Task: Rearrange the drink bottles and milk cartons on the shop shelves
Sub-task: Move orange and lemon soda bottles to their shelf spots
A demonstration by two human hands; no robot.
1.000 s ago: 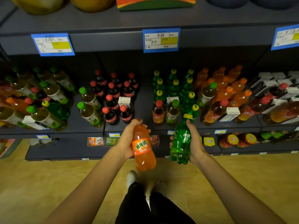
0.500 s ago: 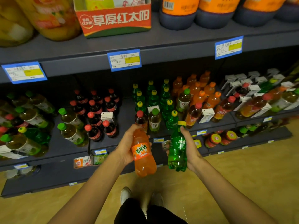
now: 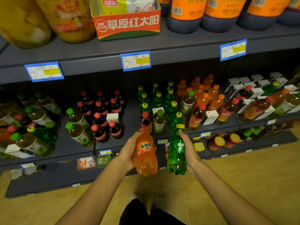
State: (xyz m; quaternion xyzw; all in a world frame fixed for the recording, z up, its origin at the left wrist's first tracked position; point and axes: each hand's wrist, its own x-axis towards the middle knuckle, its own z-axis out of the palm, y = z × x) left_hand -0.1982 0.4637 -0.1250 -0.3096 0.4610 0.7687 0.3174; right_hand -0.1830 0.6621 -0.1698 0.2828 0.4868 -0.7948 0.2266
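head view: left hand (image 3: 128,153) grasps orange plastic soda bottle (image 3: 146,155), right hand (image 3: 189,153) grasps green plastic soda bottle (image 3: 177,153) (yellow cap); slot each upright into matching colour row, far right of near shelf edge.

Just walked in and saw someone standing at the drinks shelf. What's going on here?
A person is sorting drinks at the shop shelves. The left hand grips an orange soda bottle and the right hand grips a green soda bottle, both held in front of the middle shelf. That shelf is mixed up: cola, green soda, orange soda, tea bottles and milk cartons stand jumbled together. Neither held bottle has been placed yet.
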